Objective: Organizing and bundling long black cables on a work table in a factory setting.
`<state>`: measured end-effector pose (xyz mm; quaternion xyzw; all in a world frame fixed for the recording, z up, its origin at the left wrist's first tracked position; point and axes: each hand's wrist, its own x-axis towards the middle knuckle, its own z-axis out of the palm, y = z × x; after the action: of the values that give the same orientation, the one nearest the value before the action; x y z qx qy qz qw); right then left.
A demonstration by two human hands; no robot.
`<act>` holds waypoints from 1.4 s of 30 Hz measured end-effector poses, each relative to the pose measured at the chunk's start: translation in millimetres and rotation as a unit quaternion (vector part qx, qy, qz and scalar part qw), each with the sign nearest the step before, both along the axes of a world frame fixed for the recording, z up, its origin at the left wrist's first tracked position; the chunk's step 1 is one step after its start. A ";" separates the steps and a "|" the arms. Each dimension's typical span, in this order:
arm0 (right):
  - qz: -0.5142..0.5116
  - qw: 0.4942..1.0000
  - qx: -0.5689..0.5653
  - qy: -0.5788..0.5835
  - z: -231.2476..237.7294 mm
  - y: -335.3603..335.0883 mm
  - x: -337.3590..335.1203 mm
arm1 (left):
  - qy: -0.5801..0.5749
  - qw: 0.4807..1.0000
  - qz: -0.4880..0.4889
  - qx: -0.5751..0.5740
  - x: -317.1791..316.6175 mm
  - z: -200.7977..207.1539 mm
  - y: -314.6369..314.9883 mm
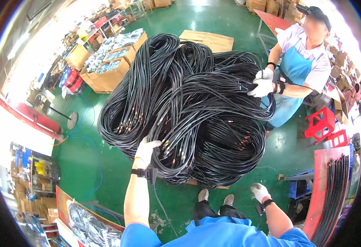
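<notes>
A large heap of coiled black cables (160, 82) lies in front of me, with several coppery cable ends showing. My left hand (146, 150), in a white glove, is at the heap's near left edge beside a group of these ends. One finger stretches right toward them; no cable shows firmly held. My right hand (260, 192), also gloved, hangs away from the heap at the lower right, loosely open with nothing visible in it. Across the heap at the right, a co-worker in a light blue apron (289, 96) has both gloved hands (262, 84) on the cables.
Cardboard boxes with bagged parts (110, 66) stand at the far left. A flat cardboard sheet (207, 40) lies behind the heap. Red stools (321, 123) stand at right, near a red table (318, 181) bearing straight black cables. Bagged coils (90, 224) lie at lower left.
</notes>
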<state>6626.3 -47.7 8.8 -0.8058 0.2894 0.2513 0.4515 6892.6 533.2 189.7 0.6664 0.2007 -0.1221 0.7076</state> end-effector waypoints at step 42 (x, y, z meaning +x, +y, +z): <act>-0.273 0.875 0.326 -0.232 118.6 -153.3 172.7 | -0.366 0.681 -0.468 0.427 -243.2 -29.5 -233.7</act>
<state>6798.9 -201.0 127.4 -0.5368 0.2864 0.0035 0.7936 6649.4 299.5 160.2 0.8950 -0.3823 -0.0848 0.2134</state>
